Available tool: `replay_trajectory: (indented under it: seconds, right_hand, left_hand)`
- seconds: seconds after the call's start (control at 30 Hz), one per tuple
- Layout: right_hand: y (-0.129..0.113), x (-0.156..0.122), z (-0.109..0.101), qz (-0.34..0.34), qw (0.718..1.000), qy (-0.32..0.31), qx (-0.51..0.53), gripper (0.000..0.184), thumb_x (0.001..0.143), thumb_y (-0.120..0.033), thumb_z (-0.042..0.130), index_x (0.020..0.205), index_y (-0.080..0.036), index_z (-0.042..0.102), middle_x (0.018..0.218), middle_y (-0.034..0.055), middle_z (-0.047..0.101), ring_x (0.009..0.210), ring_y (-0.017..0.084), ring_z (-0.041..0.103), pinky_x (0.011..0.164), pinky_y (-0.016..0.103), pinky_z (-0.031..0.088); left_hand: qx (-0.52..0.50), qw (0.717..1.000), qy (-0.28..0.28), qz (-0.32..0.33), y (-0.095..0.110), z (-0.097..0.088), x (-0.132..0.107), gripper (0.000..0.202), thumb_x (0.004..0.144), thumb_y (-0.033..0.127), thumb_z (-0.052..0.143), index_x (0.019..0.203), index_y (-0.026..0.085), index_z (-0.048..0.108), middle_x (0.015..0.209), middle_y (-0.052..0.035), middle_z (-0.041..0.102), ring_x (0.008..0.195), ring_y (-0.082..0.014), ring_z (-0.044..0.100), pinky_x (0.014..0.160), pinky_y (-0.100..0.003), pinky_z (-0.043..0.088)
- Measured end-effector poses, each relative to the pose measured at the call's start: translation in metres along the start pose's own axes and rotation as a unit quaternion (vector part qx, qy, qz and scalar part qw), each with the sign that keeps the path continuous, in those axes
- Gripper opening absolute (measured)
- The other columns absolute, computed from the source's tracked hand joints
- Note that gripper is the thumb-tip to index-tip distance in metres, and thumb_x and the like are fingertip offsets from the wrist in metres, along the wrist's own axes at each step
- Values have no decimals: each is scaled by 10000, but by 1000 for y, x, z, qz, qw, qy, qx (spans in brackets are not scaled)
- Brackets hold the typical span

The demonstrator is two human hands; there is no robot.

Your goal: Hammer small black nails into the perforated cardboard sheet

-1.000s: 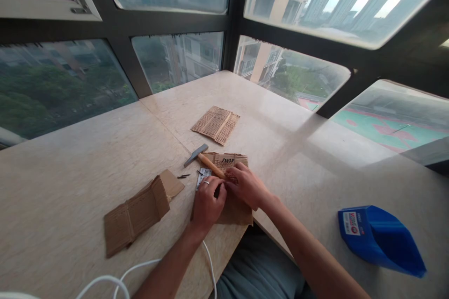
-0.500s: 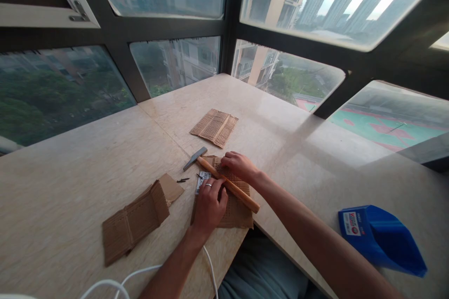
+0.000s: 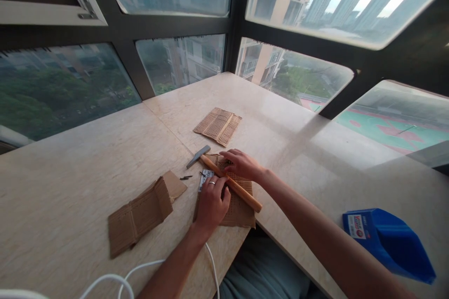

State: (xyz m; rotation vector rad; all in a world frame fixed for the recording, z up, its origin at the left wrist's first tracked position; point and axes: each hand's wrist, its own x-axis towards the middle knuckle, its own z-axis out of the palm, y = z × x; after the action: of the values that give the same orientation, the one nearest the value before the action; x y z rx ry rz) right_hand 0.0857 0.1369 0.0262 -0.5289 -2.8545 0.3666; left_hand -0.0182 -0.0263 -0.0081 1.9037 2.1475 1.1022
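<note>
My left hand (image 3: 212, 203) lies palm down on the cardboard (image 3: 242, 216), fingers loosely bent and gripping nothing. It is just beside the hammer (image 3: 245, 195), which rests slantwise across the sheet. My right hand (image 3: 242, 164) sits beyond the handle with its fingers curled; I cannot tell whether it pinches anything. Nails (image 3: 185, 177) lie on the table (image 3: 70, 187) nearby.

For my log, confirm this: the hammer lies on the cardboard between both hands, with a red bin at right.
The bin is blue, not red, as the head view shows. The hammer does lie on the cardboard between the left hand and right hand.
</note>
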Motion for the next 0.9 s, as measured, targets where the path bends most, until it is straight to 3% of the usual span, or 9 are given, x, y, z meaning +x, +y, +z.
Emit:
replay_trajectory:
  seconds: [0.1, 0.23, 0.4, 0.5, 0.6, 0.73, 0.8, 0.9]
  right_hand:
    - [1, -2, 4, 33, 999, 16, -23, 281, 920, -358, 653, 1094, -138, 667, 973, 125, 652, 921, 233, 582, 754, 307, 456]
    - [5, -2, 7, 19, 999, 2, -32, 197, 966, -258, 583, 834, -154, 687, 808, 80, 626, 790, 191, 559, 683, 274, 413]
    - [6, -4, 0, -36, 999, -19, -18, 117, 898, -82, 611, 848, -163, 680, 848, 69, 630, 815, 185, 537, 680, 263, 397]
    - [5, -2, -4, -53, 998, -26, -3, 182, 870, -20, 589, 868, -171, 691, 858, 66, 643, 843, 187, 551, 697, 261, 412]
    - [4, 2, -7, -44, 999, -20, 18, 303, 848, 14, 580, 1055, -180, 687, 961, 67, 671, 911, 182, 587, 768, 262, 448]
    - [6, 5, -6, -13, 999, -6, 34, 468, 822, -138, 724, 1272, -177, 600, 1128, 105, 652, 989, 201, 613, 828, 283, 482]
    - [6, 4, -3, 1, 1000, 2, 28, 431, 831, -242, 748, 1239, -175, 626, 1099, 113, 643, 967, 213, 611, 823, 298, 484]
    - [5, 2, 6, 26, 999, 16, 9, 227, 890, -288, 685, 1063, -143, 704, 955, 116, 624, 871, 215, 590, 769, 308, 472]
  left_hand:
    - [-3, 1000, 4, 5, 0, -1, 0, 241, 845, 95, 548, 1060, 178, 621, 905, -69, 642, 928, -252, 587, 867, -431, 521]
    - [-4, 1000, 10, 8, 0, -2, 0, 235, 850, 98, 545, 1060, 169, 622, 914, -76, 648, 925, -253, 592, 870, -430, 518]
    - [-12, 1000, 1, 1, 0, -3, 0, 243, 859, 113, 538, 1075, 184, 623, 926, -71, 647, 930, -248, 592, 879, -424, 511]
    - [-12, 1000, 2, 1, 0, -1, 0, 241, 861, 117, 539, 1075, 188, 626, 934, -72, 647, 934, -245, 592, 882, -424, 510]
    - [-14, 1000, 9, 5, -2, 1, -1, 249, 856, 105, 542, 1074, 186, 630, 931, -73, 646, 930, -243, 589, 882, -427, 512]
    - [-17, 1000, 11, 7, -3, 2, -2, 277, 853, 93, 539, 1097, 190, 626, 934, -70, 645, 936, -240, 586, 893, -430, 510]
    - [-18, 1000, 7, 6, -3, 2, -1, 272, 855, 92, 537, 1094, 186, 626, 942, -73, 646, 939, -242, 583, 891, -433, 511]
    - [-19, 1000, 3, 1, -2, 1, -1, 256, 860, 93, 533, 1079, 184, 627, 947, -74, 650, 943, -246, 581, 888, -436, 515]
